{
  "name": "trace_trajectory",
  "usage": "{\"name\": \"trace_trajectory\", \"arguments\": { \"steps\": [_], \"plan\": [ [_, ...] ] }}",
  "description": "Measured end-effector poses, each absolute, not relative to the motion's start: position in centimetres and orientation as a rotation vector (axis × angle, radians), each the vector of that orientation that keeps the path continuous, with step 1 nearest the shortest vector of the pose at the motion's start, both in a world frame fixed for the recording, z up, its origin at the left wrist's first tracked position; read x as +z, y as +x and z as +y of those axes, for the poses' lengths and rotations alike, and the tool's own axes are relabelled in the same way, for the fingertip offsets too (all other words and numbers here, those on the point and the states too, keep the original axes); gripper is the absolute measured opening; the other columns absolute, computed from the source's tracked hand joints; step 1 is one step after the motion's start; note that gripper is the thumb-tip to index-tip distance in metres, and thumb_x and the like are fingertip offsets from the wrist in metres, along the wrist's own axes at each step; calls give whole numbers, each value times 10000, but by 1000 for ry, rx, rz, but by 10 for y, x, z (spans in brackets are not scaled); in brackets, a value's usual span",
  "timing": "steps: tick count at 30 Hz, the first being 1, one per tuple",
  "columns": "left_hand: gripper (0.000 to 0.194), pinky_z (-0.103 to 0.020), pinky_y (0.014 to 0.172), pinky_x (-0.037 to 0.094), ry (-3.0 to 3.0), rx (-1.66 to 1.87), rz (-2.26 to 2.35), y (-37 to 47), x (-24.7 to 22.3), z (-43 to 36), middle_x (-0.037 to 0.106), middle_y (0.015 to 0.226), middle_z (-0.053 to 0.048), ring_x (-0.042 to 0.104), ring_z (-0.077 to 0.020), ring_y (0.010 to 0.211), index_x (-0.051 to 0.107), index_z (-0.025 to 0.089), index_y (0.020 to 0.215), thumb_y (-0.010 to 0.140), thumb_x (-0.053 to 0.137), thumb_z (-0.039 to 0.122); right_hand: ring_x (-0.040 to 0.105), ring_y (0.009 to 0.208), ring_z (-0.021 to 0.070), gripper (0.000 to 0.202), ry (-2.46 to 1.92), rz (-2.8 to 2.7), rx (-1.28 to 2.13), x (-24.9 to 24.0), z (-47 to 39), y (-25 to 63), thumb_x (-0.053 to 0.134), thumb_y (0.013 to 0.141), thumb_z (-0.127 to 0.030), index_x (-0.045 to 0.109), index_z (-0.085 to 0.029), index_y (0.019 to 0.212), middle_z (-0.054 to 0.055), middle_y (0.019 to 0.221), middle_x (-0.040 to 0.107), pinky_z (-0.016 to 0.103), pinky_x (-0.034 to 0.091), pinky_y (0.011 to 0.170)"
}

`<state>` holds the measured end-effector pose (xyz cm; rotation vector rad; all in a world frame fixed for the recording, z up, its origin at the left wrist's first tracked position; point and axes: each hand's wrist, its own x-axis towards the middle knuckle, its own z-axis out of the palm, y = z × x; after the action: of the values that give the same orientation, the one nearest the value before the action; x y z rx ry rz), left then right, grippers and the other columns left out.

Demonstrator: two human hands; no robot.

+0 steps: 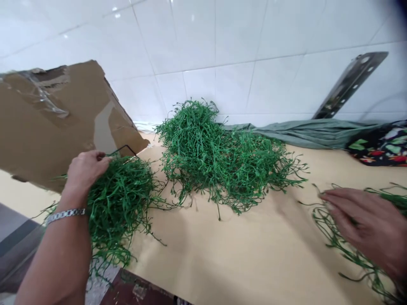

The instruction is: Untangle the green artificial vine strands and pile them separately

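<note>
Green, wiry artificial plant stems with small knobbed tips lie in several heaps. My left hand (85, 167), with a metal bracelet at its wrist, is at the top of the left heap (122, 199). Its thumb and fingers are closed in a pinch on stems there, partly hidden. On the right, my right hand (365, 222) is over a looser bunch of stems (333, 231). Its fingers are drawn together, and thin stems show at the fingertips; motion blurs it slightly. Between the hands, farther back, stands the largest heap (219, 156).
A torn cardboard box (60, 123) stands at the left, beside the left heap. Grey-green cloth (302, 132) runs along the tiled wall (229, 51), with floral fabric (381, 146) at its right end. A metal bracket (349, 84) leans there. The tan tabletop (235, 254) ends at the front left.
</note>
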<state>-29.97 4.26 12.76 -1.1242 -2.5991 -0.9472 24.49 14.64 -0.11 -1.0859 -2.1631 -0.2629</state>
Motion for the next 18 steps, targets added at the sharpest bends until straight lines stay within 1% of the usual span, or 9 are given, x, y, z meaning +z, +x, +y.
{"name": "trace_trajectory", "arguments": {
  "steps": [2,4,6,9,12,13,15,17,18],
  "plan": [
    [235,-287,649,275,-1109,-580,-2614,-299,129,39,570,739,-40,444,-213,722,609,181,846,692,566,353,616,853,221,141,-860,-2274,-280,11,146,211,593,782,-237,633,-259,916,88,921,671,370,460,809],
    [340,-300,667,298,-1113,-336,-2572,-292,129,37,585,928,-91,472,-258,821,577,176,993,786,430,402,606,820,207,168,-721,-2284,-203,25,144,176,578,790,-179,616,-232,946,84,902,660,362,465,789],
    [387,-310,689,329,-1153,-238,-2513,-284,127,37,579,1013,-128,491,-279,871,584,147,1007,811,383,414,587,774,191,128,-657,-2286,-112,38,145,141,534,821,-179,619,-201,915,76,850,653,350,461,744],
    [370,-327,768,367,-1270,-273,-2314,-271,119,44,611,980,-129,514,-276,894,631,125,924,814,408,399,570,757,183,185,-694,-2353,-56,53,153,91,456,867,-227,632,-178,841,73,800,644,325,439,715],
    [296,-327,821,394,-1507,-433,-2046,-251,105,55,649,906,-102,548,-234,856,652,126,858,817,445,334,588,795,190,252,-946,-2527,28,60,166,46,401,886,-279,630,-174,863,83,866,647,295,421,680],
    [276,-328,812,408,-1601,-481,-1954,-241,101,59,656,884,-95,555,-224,832,654,128,837,819,449,312,597,795,199,252,-1066,-2580,78,60,171,34,417,874,-304,628,-166,863,92,875,649,287,415,656],
    [256,-330,798,430,-1808,-562,-1789,-219,93,68,657,879,-87,559,-210,816,655,134,829,831,445,279,611,764,226,238,-1257,-2640,161,56,179,17,490,820,-326,630,-135,799,118,815,654,277,398,613],
    [237,-306,800,448,-2034,-640,-1681,-196,88,76,650,906,-78,567,-186,845,648,138,885,843,444,251,614,711,234,195,-1322,-2655,204,48,185,10,537,763,-284,621,-121,697,122,708,646,264,374,581],
    [236,-306,798,454,-2101,-663,-1643,-186,86,81,645,925,-77,568,-182,857,641,141,910,850,435,239,610,685,221,171,-1314,-2650,218,44,187,10,530,751,-247,612,-126,664,111,673,639,253,358,566]
  ]
}}
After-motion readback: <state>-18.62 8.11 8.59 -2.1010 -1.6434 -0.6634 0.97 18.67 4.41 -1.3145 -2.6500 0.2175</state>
